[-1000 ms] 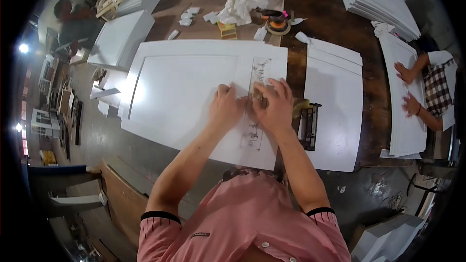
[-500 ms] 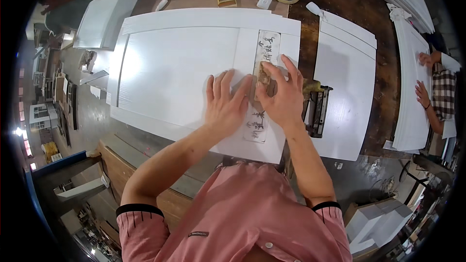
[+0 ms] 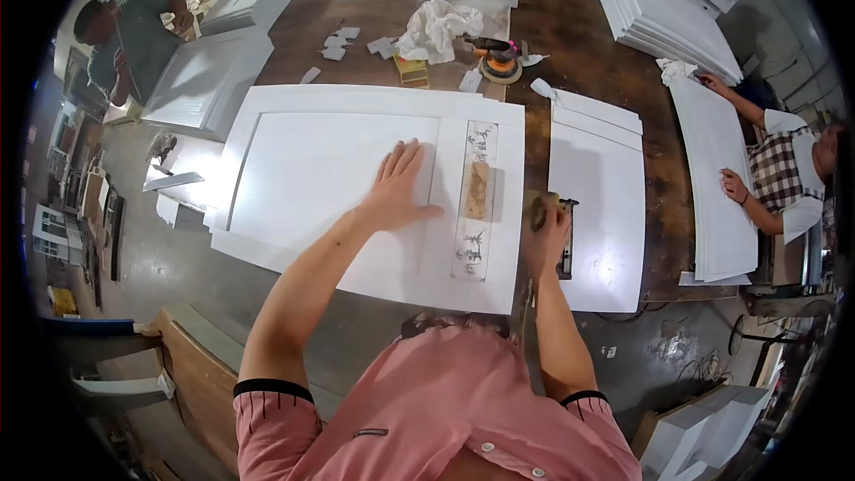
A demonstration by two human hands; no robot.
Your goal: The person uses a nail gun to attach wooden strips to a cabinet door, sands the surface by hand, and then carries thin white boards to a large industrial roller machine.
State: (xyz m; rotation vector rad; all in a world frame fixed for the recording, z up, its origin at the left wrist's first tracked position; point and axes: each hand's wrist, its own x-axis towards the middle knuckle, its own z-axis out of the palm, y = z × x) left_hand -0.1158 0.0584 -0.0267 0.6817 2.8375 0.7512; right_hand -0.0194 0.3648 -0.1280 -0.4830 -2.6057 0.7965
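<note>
My left hand lies flat with its fingers stretched out on a white panelled door. To its right, a clear strip with dark brush-like markings lies along the door's right part. On that strip rests a small brown wooden block, which neither hand touches. My right hand is just beyond the door's right edge, its fingers closed round a nail gun with a dark magazine. The nail gun is at the left edge of a narrower white panel; my hand partly hides it.
An orange and black sander, crumpled white paper, a yellow box and several small white pieces stand behind the door. Stacked white panels are at the far right. One person works at the right, another at the far left.
My right hand has left the wooden block and moved right onto the nail gun. The block stays on the strip. My left hand has flattened out on the door. The view has shifted.
</note>
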